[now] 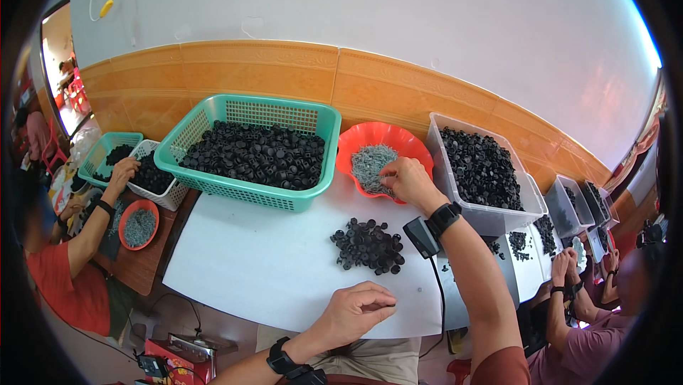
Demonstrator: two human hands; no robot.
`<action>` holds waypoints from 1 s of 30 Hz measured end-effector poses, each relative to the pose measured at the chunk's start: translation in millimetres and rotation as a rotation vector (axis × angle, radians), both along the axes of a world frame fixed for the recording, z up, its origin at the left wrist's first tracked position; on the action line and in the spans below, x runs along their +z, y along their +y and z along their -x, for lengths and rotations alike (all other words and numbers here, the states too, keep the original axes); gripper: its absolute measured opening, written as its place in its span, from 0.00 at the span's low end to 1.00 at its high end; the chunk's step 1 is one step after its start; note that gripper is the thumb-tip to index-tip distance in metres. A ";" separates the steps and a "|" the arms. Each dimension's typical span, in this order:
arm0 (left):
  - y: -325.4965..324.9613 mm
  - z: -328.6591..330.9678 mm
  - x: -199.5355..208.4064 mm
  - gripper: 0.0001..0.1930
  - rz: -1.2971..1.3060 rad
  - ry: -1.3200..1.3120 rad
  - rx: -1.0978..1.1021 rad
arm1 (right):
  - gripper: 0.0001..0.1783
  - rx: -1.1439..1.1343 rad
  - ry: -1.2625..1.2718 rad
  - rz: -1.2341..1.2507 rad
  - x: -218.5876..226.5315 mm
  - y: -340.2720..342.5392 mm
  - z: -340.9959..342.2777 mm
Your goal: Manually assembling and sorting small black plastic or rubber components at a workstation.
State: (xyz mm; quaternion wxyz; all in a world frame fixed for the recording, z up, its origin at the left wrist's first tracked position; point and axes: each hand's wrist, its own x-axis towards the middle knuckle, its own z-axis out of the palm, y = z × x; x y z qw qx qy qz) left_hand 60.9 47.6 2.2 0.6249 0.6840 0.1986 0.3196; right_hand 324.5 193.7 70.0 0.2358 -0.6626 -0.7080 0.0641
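My right hand reaches into a red scalloped bowl, its fingers pinched together at a heap of small grey metal pins or screws. Whatever lies between those fingertips is hidden. Low over the white tabletop, my left hand has its fingers curled and pressed to the thumb. A dark speck shows at its fingertips, too small to name. Between the bowl and my left hand lies a loose pile of small round black plastic caps.
A green basket full of black parts stands left of the bowl, a clear bin of them on the right. A black device with a cable is at my right wrist. Co-workers sit on both sides, one's hand over a white basket.
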 end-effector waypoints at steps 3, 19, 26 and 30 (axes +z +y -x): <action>-1.5 -0.9 -1.1 0.09 0.032 -0.007 0.009 | 0.11 0.018 -0.008 -0.097 -1.0 -2.5 -2.7; -1.8 -0.1 2.1 0.08 0.052 -0.001 0.014 | 0.09 -0.109 0.135 -0.142 -3.6 -11.9 -3.7; -2.5 -1.8 -0.2 0.09 0.034 -0.003 0.036 | 0.10 -0.128 0.246 -0.167 5.5 -26.3 -0.3; -1.4 -0.8 -2.6 0.09 0.043 -0.024 0.039 | 0.10 -0.083 0.276 -0.208 24.5 -65.9 18.9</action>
